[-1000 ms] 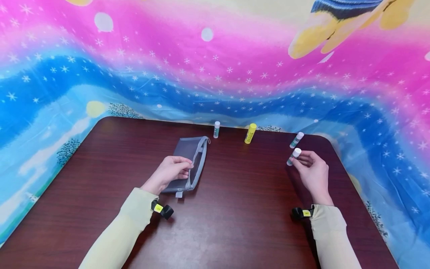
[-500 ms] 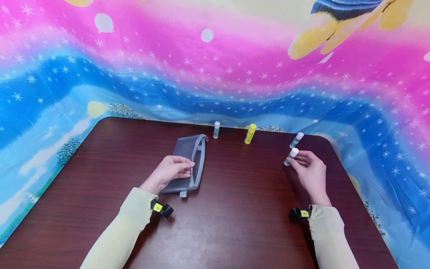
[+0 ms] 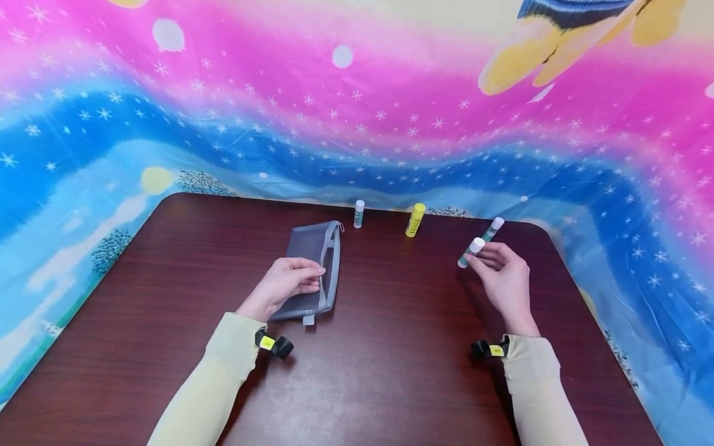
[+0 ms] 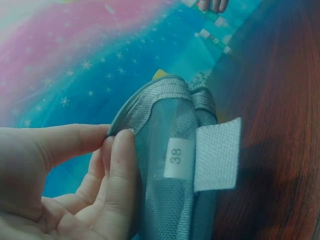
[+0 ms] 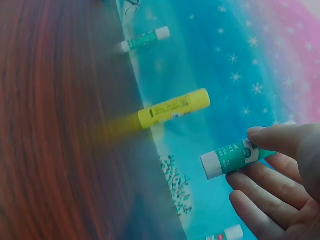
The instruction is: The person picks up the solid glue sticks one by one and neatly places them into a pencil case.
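Note:
A grey mesh zip pouch lies on the left of the table with its zip side gaping. My left hand pinches the near lip of that opening between thumb and fingers; the left wrist view shows the pouch's end with a tag marked beside "38". On the right, my right hand holds a green glue stick with white ends, tilted and lifted off the table. Just behind it another green-and-white glue stick stands on the table.
Toward the back edge stand a yellow glue stick and a white-capped green glue stick. A dark wood table carries everything. Behind and beside it hangs a colourful printed cloth.
My right hand has moved left with the glue stick, away from the table's right side. My left hand keeps its pinch, and the pouch has shifted slightly, its opening edge turning a little.

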`<control>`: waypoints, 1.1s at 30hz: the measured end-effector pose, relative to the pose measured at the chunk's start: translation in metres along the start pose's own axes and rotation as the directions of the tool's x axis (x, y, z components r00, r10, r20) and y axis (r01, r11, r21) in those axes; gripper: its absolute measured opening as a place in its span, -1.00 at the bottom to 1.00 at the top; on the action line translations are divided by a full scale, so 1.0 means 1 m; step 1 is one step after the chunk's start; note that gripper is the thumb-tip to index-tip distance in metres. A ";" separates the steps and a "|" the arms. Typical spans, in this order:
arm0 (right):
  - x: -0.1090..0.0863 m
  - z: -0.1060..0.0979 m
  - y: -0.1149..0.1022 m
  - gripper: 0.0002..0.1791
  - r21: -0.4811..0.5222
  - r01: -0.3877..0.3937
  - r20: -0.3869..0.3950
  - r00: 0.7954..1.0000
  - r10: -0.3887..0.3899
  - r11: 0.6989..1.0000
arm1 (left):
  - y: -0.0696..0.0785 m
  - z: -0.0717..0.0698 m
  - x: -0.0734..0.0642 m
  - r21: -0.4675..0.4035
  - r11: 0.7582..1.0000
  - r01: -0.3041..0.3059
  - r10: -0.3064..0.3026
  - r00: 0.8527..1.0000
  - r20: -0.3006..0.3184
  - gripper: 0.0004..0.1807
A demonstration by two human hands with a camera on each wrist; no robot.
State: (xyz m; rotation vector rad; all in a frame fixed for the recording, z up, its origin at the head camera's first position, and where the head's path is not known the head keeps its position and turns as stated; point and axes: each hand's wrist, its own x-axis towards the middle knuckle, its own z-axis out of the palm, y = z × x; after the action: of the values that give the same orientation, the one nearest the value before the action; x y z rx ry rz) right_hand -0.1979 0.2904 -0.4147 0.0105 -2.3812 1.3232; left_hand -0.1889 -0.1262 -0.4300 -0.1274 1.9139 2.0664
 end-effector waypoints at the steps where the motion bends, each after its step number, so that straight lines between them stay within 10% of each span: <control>1: 0.000 0.001 -0.002 -0.65 0.012 -0.001 0.002 1.000 0.001 1.000 | 0.000 0.000 0.000 0.003 1.000 -0.002 0.002 1.000 -0.001 -0.75; 33: 0.013 0.040 -0.043 -0.57 0.202 -0.041 0.110 0.994 0.019 0.978 | 0.005 0.005 -0.003 0.001 0.998 -0.057 0.057 0.998 0.021 -0.73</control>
State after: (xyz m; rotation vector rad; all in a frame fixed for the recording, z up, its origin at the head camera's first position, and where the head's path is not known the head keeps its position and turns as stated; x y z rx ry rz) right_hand -0.2148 0.2369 -0.3935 0.1076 -2.3292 1.6147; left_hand -0.1866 -0.1226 -0.4234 -0.0512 1.9274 2.0944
